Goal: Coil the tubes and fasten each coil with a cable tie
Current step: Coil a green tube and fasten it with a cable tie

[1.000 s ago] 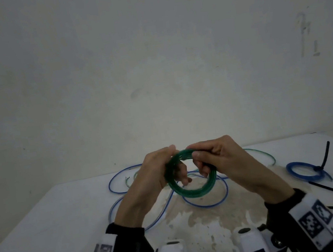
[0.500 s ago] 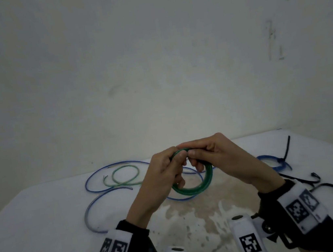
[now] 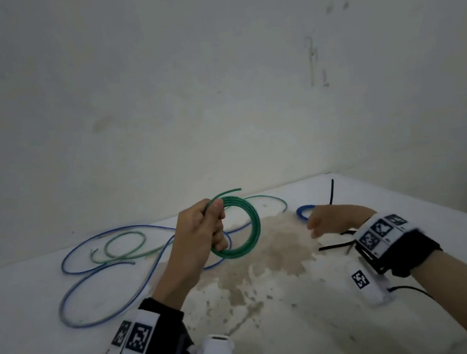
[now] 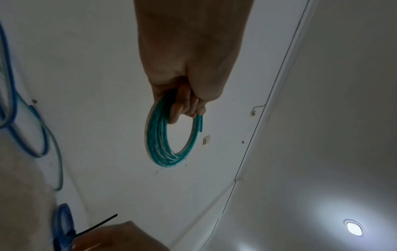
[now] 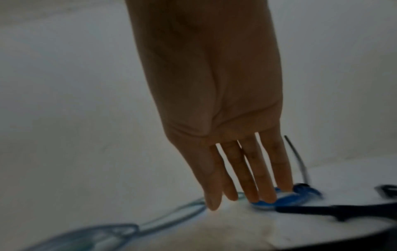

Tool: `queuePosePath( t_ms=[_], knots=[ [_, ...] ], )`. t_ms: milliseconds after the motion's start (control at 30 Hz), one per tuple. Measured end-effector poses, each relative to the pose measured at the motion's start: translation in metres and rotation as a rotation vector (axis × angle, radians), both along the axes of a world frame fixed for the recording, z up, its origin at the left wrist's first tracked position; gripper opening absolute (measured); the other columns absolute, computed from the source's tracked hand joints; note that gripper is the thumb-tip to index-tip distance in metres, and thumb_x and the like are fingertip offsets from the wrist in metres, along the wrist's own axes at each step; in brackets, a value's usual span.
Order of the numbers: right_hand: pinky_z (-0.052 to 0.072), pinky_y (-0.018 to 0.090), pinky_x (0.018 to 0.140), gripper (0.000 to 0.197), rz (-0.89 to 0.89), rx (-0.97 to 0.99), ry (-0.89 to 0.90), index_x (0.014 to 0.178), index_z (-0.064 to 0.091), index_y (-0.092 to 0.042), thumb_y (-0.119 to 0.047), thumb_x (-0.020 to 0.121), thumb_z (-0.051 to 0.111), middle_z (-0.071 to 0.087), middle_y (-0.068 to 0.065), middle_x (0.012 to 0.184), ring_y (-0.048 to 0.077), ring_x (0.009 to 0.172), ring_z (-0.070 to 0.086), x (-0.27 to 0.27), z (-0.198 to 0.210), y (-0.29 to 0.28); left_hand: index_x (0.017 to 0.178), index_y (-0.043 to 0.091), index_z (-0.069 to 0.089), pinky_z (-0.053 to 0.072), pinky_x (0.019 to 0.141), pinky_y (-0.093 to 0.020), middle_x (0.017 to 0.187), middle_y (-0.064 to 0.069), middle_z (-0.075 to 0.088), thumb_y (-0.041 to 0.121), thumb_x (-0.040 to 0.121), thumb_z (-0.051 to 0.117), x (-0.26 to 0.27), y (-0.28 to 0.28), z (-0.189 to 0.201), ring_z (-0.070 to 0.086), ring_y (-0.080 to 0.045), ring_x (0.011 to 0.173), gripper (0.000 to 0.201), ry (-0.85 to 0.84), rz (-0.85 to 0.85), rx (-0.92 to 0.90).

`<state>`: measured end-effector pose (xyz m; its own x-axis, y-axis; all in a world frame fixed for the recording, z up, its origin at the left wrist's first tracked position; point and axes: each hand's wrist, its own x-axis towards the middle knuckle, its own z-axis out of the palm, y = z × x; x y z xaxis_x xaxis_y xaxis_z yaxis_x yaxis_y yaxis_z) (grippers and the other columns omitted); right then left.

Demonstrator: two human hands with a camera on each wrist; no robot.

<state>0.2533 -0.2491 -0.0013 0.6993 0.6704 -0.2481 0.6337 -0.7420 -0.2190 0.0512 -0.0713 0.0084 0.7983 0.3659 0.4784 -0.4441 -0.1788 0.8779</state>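
Observation:
My left hand (image 3: 212,227) (image 4: 184,108) grips a green tube coil (image 3: 248,234) (image 4: 163,147) of several turns and holds it up above the table, with one free end sticking out at the top. My right hand (image 3: 321,221) (image 5: 247,191) is off the coil, fingers straight and spread, reaching over a blue coil (image 3: 303,212) (image 5: 285,198) that a black cable tie (image 3: 331,190) (image 5: 298,161) binds. Loose black cable ties (image 3: 336,245) (image 5: 335,209) lie just beside that hand.
Long blue tube (image 3: 98,283) and a thinner green tube (image 3: 125,244) sprawl loosely on the white table (image 3: 25,338) at the left and back. A brownish stain (image 3: 270,261) marks the middle. The wall stands close behind.
My right hand let go of the green coil and swung right toward the blue coil and the cable ties. The left hand alone now holds the green coil, lifted slightly.

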Motion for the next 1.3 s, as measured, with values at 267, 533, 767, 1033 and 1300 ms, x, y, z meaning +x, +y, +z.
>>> queuePosePath(
  t_ms=[267, 533, 767, 1033, 1300],
  knots=[
    [0.047, 0.033, 0.076, 0.023, -0.008, -0.300, -0.312, 0.109, 0.053, 0.002, -0.006, 0.088, 0.054, 0.060, 0.016, 0.103, 0.028, 0.087, 0.060, 0.064, -0.059, -0.001, 0.068, 0.006, 0.042, 0.024, 0.040, -0.019, 0.046, 0.008, 0.021, 0.016, 0.098, 0.041, -0.002, 0.002, 0.004, 0.016, -0.010, 0.040, 0.032, 0.007, -0.001, -0.040],
    [0.042, 0.029, 0.054, 0.020, 0.028, 0.126, -0.006, 0.074, 0.039, -0.011, -0.004, 0.093, 0.037, 0.061, 0.015, 0.073, 0.026, 0.058, 0.058, 0.030, 0.004, 0.021, 0.069, 0.007, 0.042, 0.028, 0.038, -0.018, 0.044, 0.010, 0.022, 0.018, 0.098, 0.042, -0.002, 0.015, 0.005, 0.018, -0.007, 0.038, 0.032, 0.035, 0.054, -0.124],
    [0.055, 0.037, 0.062, 0.011, 0.337, 0.931, 0.301, 0.087, 0.050, -0.006, -0.013, 0.095, 0.049, 0.040, 0.008, 0.051, 0.018, 0.039, 0.035, -0.047, 0.063, 0.049, 0.067, 0.008, 0.041, 0.028, 0.037, -0.019, 0.044, 0.009, 0.021, 0.019, 0.098, 0.043, -0.006, 0.037, 0.009, 0.018, -0.007, 0.037, 0.033, 0.040, 0.167, -0.209],
    [0.037, 0.028, 0.069, 0.022, 0.587, 0.875, -0.830, 0.071, 0.057, -0.016, -0.030, 0.087, 0.052, 0.045, -0.010, 0.049, 0.017, 0.045, 0.043, -0.108, 0.036, 0.119, 0.065, 0.007, 0.040, 0.029, 0.037, -0.017, 0.040, 0.010, 0.023, 0.017, 0.098, 0.043, -0.019, 0.057, 0.018, 0.019, -0.007, 0.035, 0.035, -0.019, 0.313, -0.212],
    [0.035, 0.039, 0.089, 0.022, 0.497, 1.013, -1.409, 0.068, 0.048, -0.014, -0.012, 0.087, 0.060, 0.048, -0.001, 0.059, 0.018, 0.053, 0.048, -0.117, 0.018, 0.154, 0.061, 0.007, 0.047, 0.032, 0.044, -0.024, 0.042, 0.005, 0.030, 0.029, 0.098, 0.043, -0.019, 0.052, 0.018, 0.029, -0.008, 0.033, 0.043, 0.102, 0.342, -0.133]
  ],
)
